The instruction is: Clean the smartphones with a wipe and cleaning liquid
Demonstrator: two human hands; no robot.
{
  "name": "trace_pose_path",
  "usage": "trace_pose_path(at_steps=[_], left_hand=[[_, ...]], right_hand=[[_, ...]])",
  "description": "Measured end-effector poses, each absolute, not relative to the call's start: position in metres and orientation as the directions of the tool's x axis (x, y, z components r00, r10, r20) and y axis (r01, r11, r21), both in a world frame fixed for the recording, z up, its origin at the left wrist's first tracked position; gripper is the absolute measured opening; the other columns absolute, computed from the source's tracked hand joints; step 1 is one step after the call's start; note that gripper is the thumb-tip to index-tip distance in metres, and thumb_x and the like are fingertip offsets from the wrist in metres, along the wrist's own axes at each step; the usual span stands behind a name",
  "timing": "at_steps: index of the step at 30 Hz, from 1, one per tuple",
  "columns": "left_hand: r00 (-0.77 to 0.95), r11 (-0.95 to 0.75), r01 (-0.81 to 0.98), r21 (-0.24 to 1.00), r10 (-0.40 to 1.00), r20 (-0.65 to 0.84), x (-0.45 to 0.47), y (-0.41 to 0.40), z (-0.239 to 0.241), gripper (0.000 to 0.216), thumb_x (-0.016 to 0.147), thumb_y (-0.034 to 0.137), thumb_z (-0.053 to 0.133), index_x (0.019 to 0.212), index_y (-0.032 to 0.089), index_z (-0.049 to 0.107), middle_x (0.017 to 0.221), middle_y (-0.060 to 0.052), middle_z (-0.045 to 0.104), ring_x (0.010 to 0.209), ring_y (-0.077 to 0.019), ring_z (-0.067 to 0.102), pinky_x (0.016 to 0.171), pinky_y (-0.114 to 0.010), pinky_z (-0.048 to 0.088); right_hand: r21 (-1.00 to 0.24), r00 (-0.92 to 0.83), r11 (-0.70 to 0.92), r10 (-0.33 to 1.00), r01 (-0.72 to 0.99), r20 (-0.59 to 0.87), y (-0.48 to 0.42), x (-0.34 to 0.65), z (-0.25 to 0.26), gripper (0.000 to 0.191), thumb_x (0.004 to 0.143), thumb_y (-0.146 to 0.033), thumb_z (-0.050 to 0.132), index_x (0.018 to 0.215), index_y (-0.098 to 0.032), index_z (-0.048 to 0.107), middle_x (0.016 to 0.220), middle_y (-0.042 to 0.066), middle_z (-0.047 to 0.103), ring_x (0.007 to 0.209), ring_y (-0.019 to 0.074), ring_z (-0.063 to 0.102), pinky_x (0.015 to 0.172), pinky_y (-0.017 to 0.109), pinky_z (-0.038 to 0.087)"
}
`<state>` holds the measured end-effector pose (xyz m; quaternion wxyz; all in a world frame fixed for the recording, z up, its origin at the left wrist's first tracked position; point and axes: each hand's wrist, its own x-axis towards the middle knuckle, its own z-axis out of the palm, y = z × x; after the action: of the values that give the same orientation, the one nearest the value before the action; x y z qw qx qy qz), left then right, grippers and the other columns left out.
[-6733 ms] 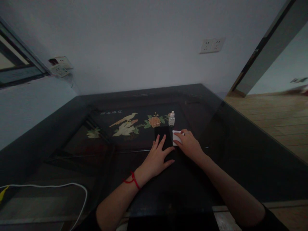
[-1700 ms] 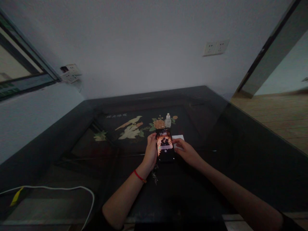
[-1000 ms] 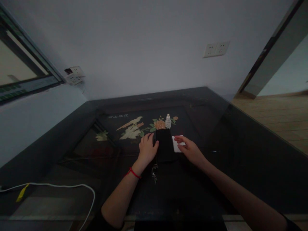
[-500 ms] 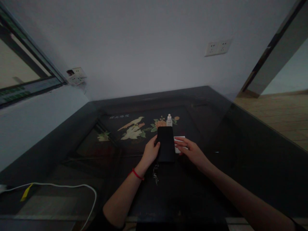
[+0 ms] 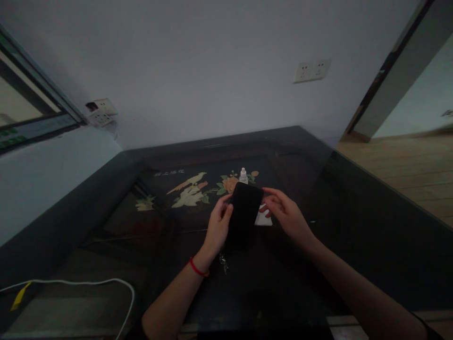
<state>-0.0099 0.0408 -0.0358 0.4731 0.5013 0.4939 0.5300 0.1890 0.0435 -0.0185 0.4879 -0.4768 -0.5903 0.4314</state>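
A black smartphone (image 5: 244, 208) is gripped along its left edge by my left hand (image 5: 218, 222), thumb over the near side. It leans to the right, dark face toward me. A small metallic charm (image 5: 223, 263) hangs at its lower left. My right hand (image 5: 283, 208) is at the phone's upper right corner; its index fingertip reaches that edge and the other fingers are bent but apart. Beneath those fingers lies a white card-like piece (image 5: 264, 217), partly covered by hand and phone. Just behind the phone stands a small white dropper bottle (image 5: 243, 175), its base hidden.
The dark glossy table (image 5: 318, 264) bears a bird-and-flower picture (image 5: 191, 191). A white cable (image 5: 81, 284) with a yellow tag (image 5: 20, 296) runs along the near left. Wall sockets (image 5: 312, 71) are above the table's back edge.
The phone has tilted clockwise in my left hand. My right hand has lifted off the white piece and moved up to the phone's corner, its fingers more bent. The view has shifted slightly.
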Motion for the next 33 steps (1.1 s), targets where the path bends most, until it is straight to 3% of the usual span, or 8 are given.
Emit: trace_pose_path(at_steps=[3,6,10,14,22,28,33], left_hand=[[0.015,-0.160,0.127,0.979,0.987,0.160,-0.008,0.030,-0.025,0.031,0.086,0.034,0.057,0.114,0.024,0.065,0.078,-0.001,0.064,0.076,-0.0169,0.060,0.073,-0.026,0.047],[0.095,-0.261,0.230,0.938,0.965,0.245,-0.010,0.021,-0.014,0.030,0.087,0.032,0.057,0.113,0.025,0.068,0.094,-0.003,0.071,0.088,-0.0192,0.064,0.084,-0.029,0.048],[0.219,-0.398,0.429,0.811,0.917,0.334,-0.017,0.020,-0.007,0.033,0.091,0.032,0.051,0.121,0.025,0.064,0.119,-0.003,0.068,0.107,-0.0205,0.063,0.094,-0.033,0.048],[0.332,-0.522,0.562,0.642,0.853,0.403,-0.023,0.022,-0.007,0.034,0.094,0.030,0.047,0.124,0.023,0.061,0.118,-0.005,0.069,0.104,-0.0173,0.066,0.090,-0.031,0.051],[0.452,-0.621,0.589,0.516,0.783,0.426,-0.023,0.022,-0.007,0.034,0.094,0.027,0.047,0.125,0.022,0.060,0.110,-0.005,0.072,0.093,-0.0147,0.069,0.082,-0.028,0.055],[0.454,-0.618,0.603,0.504,0.785,0.421,-0.023,0.024,-0.006,0.033,0.094,0.027,0.047,0.124,0.023,0.060,0.108,-0.003,0.072,0.092,-0.0150,0.069,0.080,-0.029,0.055],[0.437,-0.602,0.630,0.491,0.797,0.417,-0.024,0.024,-0.008,0.032,0.094,0.029,0.048,0.121,0.021,0.063,0.110,-0.004,0.072,0.097,-0.0166,0.069,0.084,-0.031,0.055]], right_hand=[[-0.925,-0.086,0.267,0.963,0.269,0.254,0.041,0.196,-0.003,0.035,0.087,-0.036,0.049,0.116,-0.022,0.060,0.092,0.005,0.069,0.067,0.0153,0.065,0.057,0.027,0.054],[-0.851,-0.216,0.345,0.936,0.397,0.278,0.038,0.206,0.009,0.029,0.086,-0.032,0.048,0.104,-0.021,0.067,0.084,0.004,0.071,0.061,0.0141,0.064,0.056,0.026,0.052],[-0.798,-0.368,0.382,0.904,0.467,0.217,0.037,0.219,0.016,0.032,0.085,-0.026,0.048,0.109,-0.018,0.067,0.087,0.005,0.073,0.071,0.0154,0.067,0.063,0.025,0.052],[-0.769,-0.485,0.395,0.865,0.502,0.127,0.037,0.227,0.019,0.037,0.082,-0.018,0.050,0.115,-0.018,0.066,0.096,0.006,0.074,0.080,0.0163,0.068,0.072,0.028,0.053],[-0.808,-0.584,0.312,0.810,0.500,-0.048,0.037,0.232,0.018,0.037,0.077,-0.009,0.053,0.111,-0.016,0.067,0.098,0.006,0.073,0.085,0.0178,0.070,0.079,0.030,0.054],[-0.838,-0.601,0.284,0.796,0.467,-0.065,0.039,0.233,0.012,0.037,0.077,-0.008,0.053,0.112,-0.016,0.064,0.106,0.007,0.072,0.094,0.0187,0.069,0.086,0.032,0.053],[-0.806,-0.585,0.293,0.807,0.514,-0.079,0.040,0.230,0.012,0.035,0.075,-0.007,0.052,0.107,-0.014,0.065,0.101,0.008,0.073,0.089,0.0195,0.070,0.081,0.031,0.054]])
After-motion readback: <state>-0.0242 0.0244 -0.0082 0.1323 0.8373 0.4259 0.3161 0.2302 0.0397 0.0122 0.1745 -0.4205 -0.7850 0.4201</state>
